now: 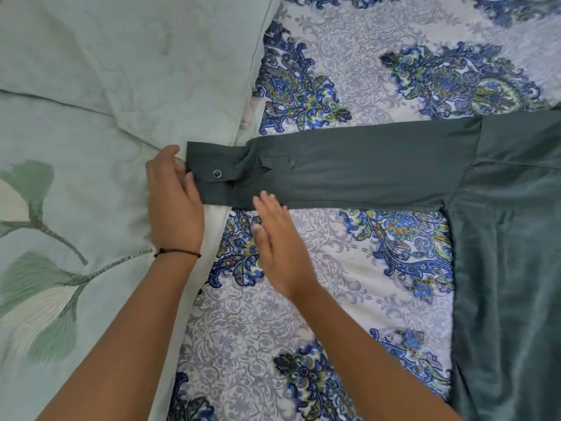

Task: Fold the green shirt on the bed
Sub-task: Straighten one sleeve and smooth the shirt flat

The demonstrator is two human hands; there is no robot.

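Green shirt (501,223) on paisley bedsheet (273,329) — left hand (174,205) clamps the sleeve cuff (209,165) at the quilt (91,117) edge; right hand (279,247) flat, fingers together, touching the sleeve (364,165).

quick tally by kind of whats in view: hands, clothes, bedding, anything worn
hands: 2 (left hand, right hand)
green shirt: 1
bed covers: 2 (pale green quilt, blue paisley sheet)
black wrist cord: 1
total: 6

Pale green leaf-print quilt (91,117) left, overlapping blue paisley sheet (340,287).
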